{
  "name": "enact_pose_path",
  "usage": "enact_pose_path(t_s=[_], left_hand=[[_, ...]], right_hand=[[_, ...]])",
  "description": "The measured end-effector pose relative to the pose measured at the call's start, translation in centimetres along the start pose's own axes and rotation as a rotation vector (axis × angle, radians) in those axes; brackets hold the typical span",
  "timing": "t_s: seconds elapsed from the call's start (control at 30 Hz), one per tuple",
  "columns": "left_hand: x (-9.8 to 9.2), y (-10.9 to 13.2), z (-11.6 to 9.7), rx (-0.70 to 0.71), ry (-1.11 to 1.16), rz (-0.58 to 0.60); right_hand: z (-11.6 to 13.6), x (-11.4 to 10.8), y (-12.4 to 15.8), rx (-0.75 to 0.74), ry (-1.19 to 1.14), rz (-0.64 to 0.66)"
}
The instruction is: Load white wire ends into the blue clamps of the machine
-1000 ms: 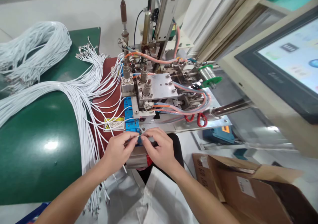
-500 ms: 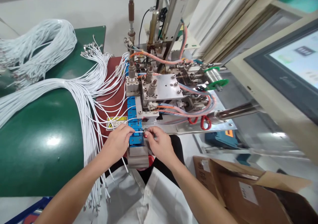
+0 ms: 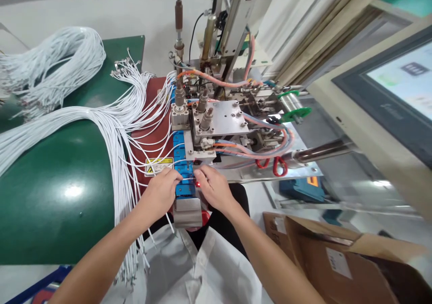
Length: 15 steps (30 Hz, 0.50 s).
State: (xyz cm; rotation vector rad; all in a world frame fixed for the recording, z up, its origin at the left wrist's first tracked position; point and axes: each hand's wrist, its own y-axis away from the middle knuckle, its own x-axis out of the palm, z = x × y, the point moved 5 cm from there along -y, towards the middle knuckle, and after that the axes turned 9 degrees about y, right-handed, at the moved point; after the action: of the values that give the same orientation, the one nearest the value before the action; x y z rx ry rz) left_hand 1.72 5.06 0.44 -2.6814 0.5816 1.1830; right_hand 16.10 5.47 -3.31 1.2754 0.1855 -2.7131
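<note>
Just below the frame's centre, a single white cable point(image 3: 188, 179) runs over the blue clamp blocks point(image 3: 184, 190). The left hand point(image 3: 161, 190) pinches it; the right hand point(image 3: 213, 186) is at its right end, whether gripping I cannot tell. It looks light, flexible and smooth; pinching near the end should keep it straight.

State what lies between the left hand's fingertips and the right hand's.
In the head view, a short stretch of white cable runs from the left hand toward the right hand, with blue blocks beneath it.
</note>
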Motion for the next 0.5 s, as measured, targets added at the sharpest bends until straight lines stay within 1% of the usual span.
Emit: enact_pose_path(t_s=[0.07,0.17,0.3,0.4,0.5], left_hand=[[0.01,0.03,0.0,0.013,0.011,-0.011],[0.12,0.14,0.03,0.043,0.03,-0.026],[0.29,0.28,0.18,0.044,0.043,-0.03],[0.28,0.33,0.17,0.039,0.055,-0.032],[0.21,0.33,0.06,0.044,0.058,-0.04]], right_hand=[[0.08,0.2,-0.04,-0.03,0.03,-0.049],[-0.16,0.4,0.15,-0.045,-0.004,-0.102],[-0.62,0.15,0.16,-0.013,-0.162,-0.129],[-0.37,-0.16,0.08,-0.022,-0.287,-0.146],[-0.08,-0.4,0.44,0.003,-0.297,-0.213]])
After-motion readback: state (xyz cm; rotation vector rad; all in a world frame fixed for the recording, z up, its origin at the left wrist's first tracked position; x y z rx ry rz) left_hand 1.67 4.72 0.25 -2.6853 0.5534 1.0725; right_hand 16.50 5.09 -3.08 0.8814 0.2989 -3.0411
